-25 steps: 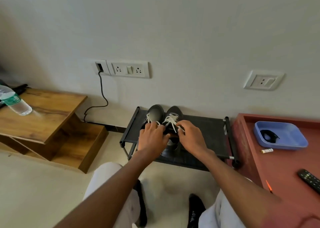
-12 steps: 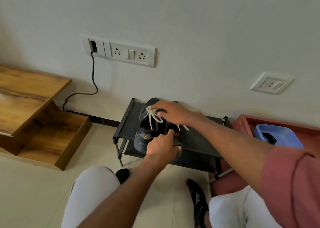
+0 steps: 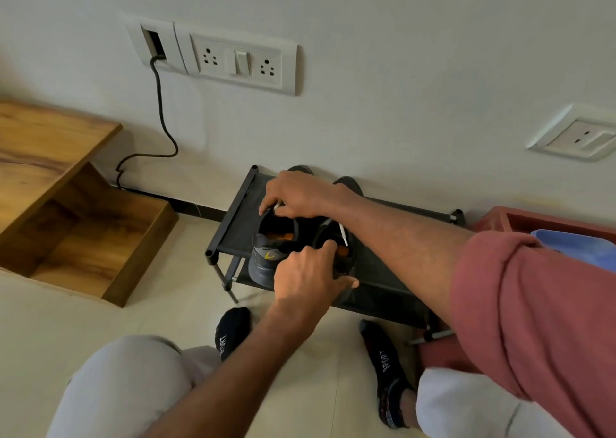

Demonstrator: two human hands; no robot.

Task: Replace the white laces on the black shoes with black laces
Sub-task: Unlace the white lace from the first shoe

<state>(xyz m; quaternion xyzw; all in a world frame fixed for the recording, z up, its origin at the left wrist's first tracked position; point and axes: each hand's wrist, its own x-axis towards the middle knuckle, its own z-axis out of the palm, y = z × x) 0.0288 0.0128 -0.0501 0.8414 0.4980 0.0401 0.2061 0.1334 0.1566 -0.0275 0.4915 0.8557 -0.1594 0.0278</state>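
Two black shoes stand side by side on a low black rack (image 3: 235, 227) against the wall. The left shoe (image 3: 265, 262) shows a grey heel with a yellow logo. My right hand (image 3: 298, 196) reaches across and grips that shoe's top at the tongue, a bit of white lace (image 3: 277, 206) showing under the fingers. My left hand (image 3: 308, 272) grips the heel of the right shoe (image 3: 345, 261), index finger hooked in its opening. A white lace end (image 3: 343, 235) hangs over that shoe. Most of both shoes' laces are hidden.
A wooden shelf unit (image 3: 83, 237) stands to the left. A black cable (image 3: 162, 104) runs down from the wall sockets. At the right a red table (image 3: 520, 219) carries a blue tray (image 3: 586, 247). My feet in black socks (image 3: 383, 357) rest on the floor before the rack.
The view has closed in on the rack. My right hand has crossed over from the right shoe to the left shoe's top. My left hand has dropped to the right shoe's heel.
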